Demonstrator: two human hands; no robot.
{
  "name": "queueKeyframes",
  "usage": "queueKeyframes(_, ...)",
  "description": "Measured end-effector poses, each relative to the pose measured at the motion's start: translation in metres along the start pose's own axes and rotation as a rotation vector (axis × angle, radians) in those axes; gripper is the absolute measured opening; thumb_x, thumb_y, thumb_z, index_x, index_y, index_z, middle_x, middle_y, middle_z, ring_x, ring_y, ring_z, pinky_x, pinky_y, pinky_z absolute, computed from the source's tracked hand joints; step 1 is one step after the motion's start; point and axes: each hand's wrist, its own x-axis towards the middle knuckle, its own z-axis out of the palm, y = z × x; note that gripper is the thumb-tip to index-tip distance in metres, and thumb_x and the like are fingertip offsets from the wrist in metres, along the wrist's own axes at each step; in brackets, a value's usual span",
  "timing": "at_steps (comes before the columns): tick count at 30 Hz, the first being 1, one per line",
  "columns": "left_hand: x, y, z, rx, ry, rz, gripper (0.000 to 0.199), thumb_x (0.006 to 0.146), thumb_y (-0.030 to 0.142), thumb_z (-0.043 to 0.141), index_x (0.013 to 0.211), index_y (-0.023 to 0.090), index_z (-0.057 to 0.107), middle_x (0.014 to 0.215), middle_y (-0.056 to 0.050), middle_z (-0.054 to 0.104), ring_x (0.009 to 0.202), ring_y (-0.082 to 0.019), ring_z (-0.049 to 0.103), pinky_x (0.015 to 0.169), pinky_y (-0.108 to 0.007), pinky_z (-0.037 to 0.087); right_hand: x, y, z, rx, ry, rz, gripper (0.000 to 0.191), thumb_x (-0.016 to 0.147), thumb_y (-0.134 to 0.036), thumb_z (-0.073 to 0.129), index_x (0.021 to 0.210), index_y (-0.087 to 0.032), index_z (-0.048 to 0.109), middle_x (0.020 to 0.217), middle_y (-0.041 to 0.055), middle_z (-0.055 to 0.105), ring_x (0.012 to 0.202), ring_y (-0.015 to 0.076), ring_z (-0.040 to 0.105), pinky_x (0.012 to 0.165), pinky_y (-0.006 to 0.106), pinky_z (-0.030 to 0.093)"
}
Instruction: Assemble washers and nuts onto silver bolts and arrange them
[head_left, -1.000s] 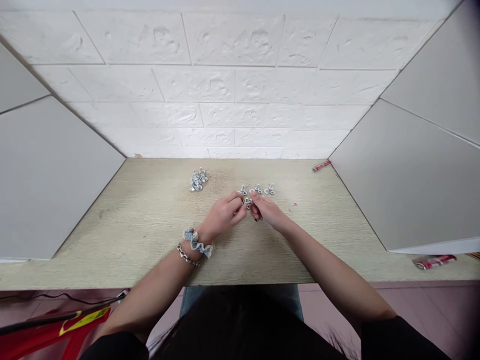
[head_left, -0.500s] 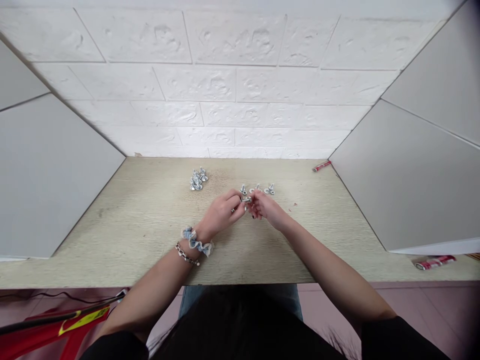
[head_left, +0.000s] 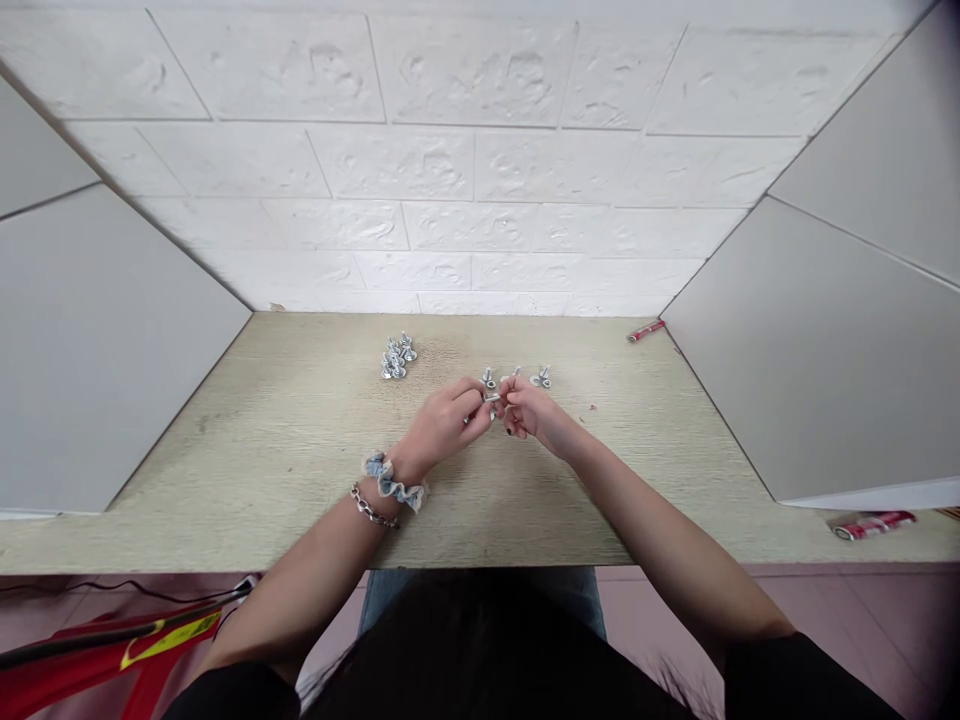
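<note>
MOTION: right hand point(head_left: 534, 412) is shifting forward toward the left hand | LEFT HAND point(head_left: 444, 420): curled nearly shut, gripping a small silver metal bolt point(head_left: 491, 397) | RIGHT HAND: half-closed, fingertips just beside the bolt, contact not determinable | BOLT: between both hands | STOCK: a heap of silver metal bolts point(head_left: 397, 358) is lying beyond the left hand, on a pale wood-grain tabletop point(head_left: 225, 480)

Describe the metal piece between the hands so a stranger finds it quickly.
On the pale wooden desk, the left hand and right hand meet. Between them sits a small metal bolt. Only it is held; the other bolts stand on the desk.
</note>
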Motion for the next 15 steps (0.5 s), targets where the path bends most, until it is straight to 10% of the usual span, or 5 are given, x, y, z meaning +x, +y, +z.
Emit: queueKeyframes(15,-0.001,-0.008,0.014,-0.062,-0.096,-0.192,0.029,0.087,0.024,0.04,0.059,0.016,0.046,0.076,-0.003,0.056,0.067,-0.011,0.051,0.062,-0.024,0.04,0.012,0.023,0.007,-0.039,0.098,0.0,0.026,0.078,-0.044,0.049,0.089,-0.021,0.044,0.072,-0.0038,0.053,0.054,0.007,0.051,0.05,0.021,0.038)
